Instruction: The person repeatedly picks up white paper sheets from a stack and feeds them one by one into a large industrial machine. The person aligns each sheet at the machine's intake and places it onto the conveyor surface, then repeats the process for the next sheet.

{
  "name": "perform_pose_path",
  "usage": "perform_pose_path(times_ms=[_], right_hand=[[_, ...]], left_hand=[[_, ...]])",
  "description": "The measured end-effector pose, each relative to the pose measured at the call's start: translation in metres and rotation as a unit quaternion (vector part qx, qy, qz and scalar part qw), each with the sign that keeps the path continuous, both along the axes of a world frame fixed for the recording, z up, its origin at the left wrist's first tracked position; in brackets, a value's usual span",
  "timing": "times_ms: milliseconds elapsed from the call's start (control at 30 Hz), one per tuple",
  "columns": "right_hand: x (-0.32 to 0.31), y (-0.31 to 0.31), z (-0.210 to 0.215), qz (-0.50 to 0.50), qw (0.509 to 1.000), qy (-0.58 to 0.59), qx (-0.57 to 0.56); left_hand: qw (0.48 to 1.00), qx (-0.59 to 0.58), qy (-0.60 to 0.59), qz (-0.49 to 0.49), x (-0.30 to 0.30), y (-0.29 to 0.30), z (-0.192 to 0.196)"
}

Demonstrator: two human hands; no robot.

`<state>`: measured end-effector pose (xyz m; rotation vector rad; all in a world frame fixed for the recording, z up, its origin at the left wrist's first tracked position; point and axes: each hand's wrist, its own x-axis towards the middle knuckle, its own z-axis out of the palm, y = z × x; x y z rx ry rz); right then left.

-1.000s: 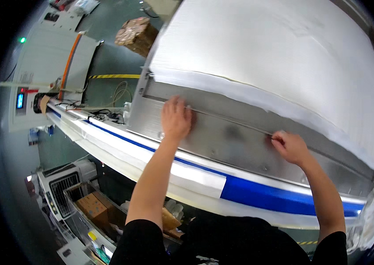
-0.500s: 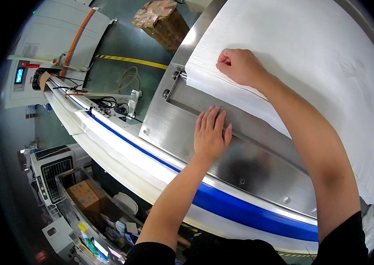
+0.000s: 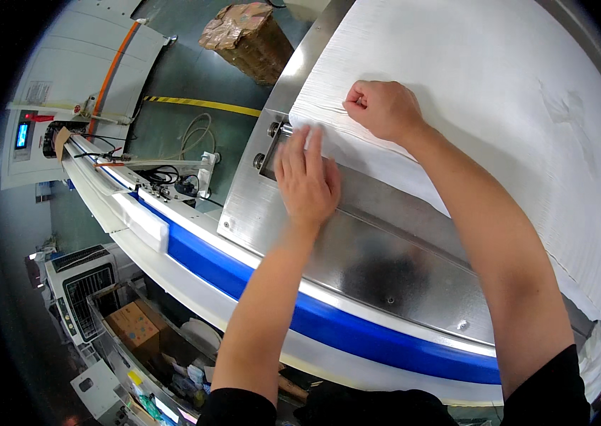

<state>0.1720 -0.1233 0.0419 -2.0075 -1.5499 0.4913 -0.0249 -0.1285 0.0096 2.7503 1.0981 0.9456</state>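
Observation:
A thick stack of white cloth-like sheets (image 3: pixel 485 92) lies on the steel table (image 3: pixel 357 263), its near edge layered and slightly rippled. My right hand (image 3: pixel 386 112) rests on the stack close to that edge, fingers curled in; whatever they may pinch is hidden. My left hand (image 3: pixel 306 177) is held over the steel beside the stack's left corner. Its fingers are stretched out, with the tips at or just above the overhanging sheet; contact cannot be made out. Nothing shows in its palm.
A blue conveyor belt (image 3: pixel 204 261) runs along the table's near side, with a white piece (image 3: pixel 145 226) on it. Farther left are a white machine (image 3: pixel 66 78) and a cable-laden rail end (image 3: pixel 172 186). A brown taped carton (image 3: pixel 251 44) stands behind; a cluttered cart (image 3: pixel 119 341) is lower left.
My left hand has risen from the steel plate toward the stack's corner. The right hand stays nearly still. White material on the belt has slid to the upper left, uncovering more blue.

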Motion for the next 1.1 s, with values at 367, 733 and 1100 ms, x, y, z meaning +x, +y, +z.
perform_pose_path(times_ms=[367, 733, 1100], right_hand=[[0.002, 0.001, -0.001, -0.005, 1.000, -0.002, 0.003], [-0.023, -0.112, 0.016, -0.017, 0.999, -0.025, 0.029], [0.165, -0.507, 0.014, -0.342, 0.888, -0.249, -0.178]], left_hand=[[0.996, 0.056, 0.063, -0.016, 0.004, 0.043, -0.001], [0.963, 0.033, 0.198, -0.179, -0.032, 0.058, 0.035], [0.817, -0.062, 0.568, -0.080, 0.033, 0.038, 0.085]])
